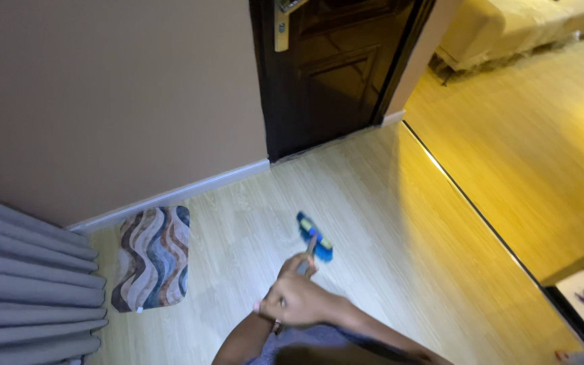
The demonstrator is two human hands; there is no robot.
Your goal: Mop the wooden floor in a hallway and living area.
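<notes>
A broom with a blue brush head (315, 237) rests on the pale wood floor (251, 223), its short visible handle running back toward me. My right hand (300, 299) is closed around the handle, its forearm coming in from the lower right. My left hand (297, 263) grips the handle just beyond it, closer to the brush head and mostly hidden behind the right hand. Its forearm rises from the bottom edge.
A small wavy-patterned mat (153, 257) lies by the white baseboard at left, beside grey curtains (21, 290). A dark wooden door (332, 67) stands ahead. A black floor strip (474, 209) separates a brightly lit room with a beige sofa (508, 27).
</notes>
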